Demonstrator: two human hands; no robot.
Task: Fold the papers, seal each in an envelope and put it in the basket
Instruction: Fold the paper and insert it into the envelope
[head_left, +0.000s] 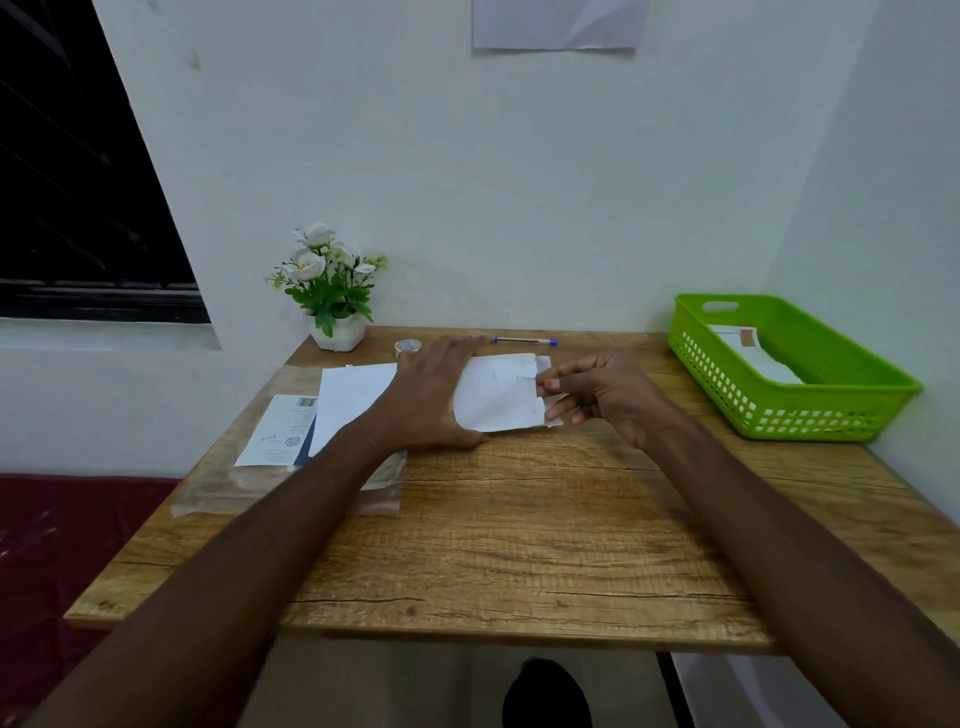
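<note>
A white envelope (496, 395) lies on the wooden table (519, 545), its open end facing right. My left hand (431, 395) lies flat on its left end and holds it down. My right hand (597, 397) pinches a folded paper (551, 410) at the envelope's mouth, where its edge sticks out. A loose white paper sheet (353, 400) lies to the left, partly under my left forearm. The green basket (779, 410) stands at the right edge with a sealed envelope (753, 353) inside.
A clear plastic packet with a printed label (280, 431) lies at the left under the sheet. A tape roll (408, 345), a blue pen (524, 341) and a potted white flower (332, 291) sit along the back wall. The wall closes the right side.
</note>
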